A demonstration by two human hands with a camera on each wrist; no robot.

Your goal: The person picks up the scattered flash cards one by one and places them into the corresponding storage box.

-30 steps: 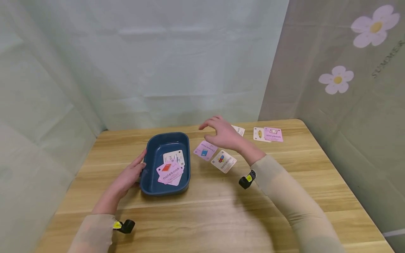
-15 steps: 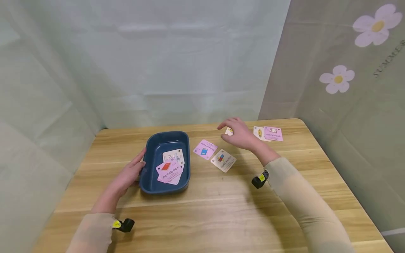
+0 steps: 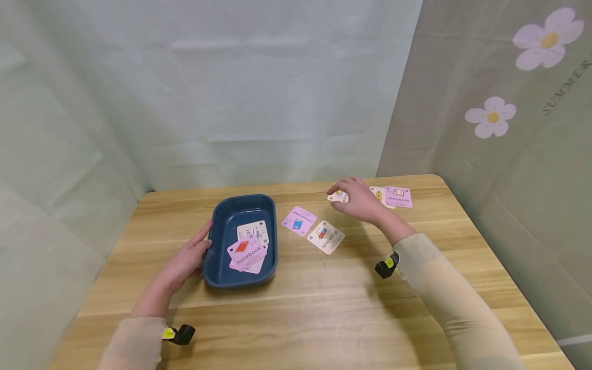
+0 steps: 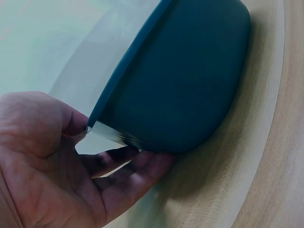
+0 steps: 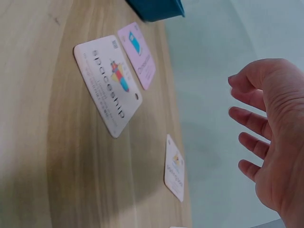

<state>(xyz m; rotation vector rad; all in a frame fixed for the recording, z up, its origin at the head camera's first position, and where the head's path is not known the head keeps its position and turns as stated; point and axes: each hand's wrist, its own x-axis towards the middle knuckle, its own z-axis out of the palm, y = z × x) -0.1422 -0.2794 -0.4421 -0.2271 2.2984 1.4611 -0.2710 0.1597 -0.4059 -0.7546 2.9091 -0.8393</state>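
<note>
A deep blue rectangular tray (image 3: 240, 280) holds several cards, with a pink notebook card (image 3: 248, 251) on top and a white card (image 3: 259, 227) behind it. At the tray's left side my left hand (image 3: 187, 259) grips the edge. The left wrist view shows the thumb at the rim and fingers against the outer wall. My right hand (image 3: 359, 200), fingers loosely bent and holding nothing, hovers over a white picture card (image 3: 337, 196) and partly hides it. The right wrist view shows that card (image 5: 175, 168) flat on the table, apart from the fingers.
Between tray and right hand lie a pink Chinese book card (image 3: 299, 221) and a white spaceship card (image 3: 326, 237). Farther right, a pink storybook card (image 3: 399, 197) overlaps a white card (image 3: 379, 194). Fabric walls (image 3: 277, 103) stand behind and beside the wooden table (image 3: 314, 318).
My right hand has moved rightward, from above the pink Chinese book card to above the white picture card. The left hand and tray stay in place.
</note>
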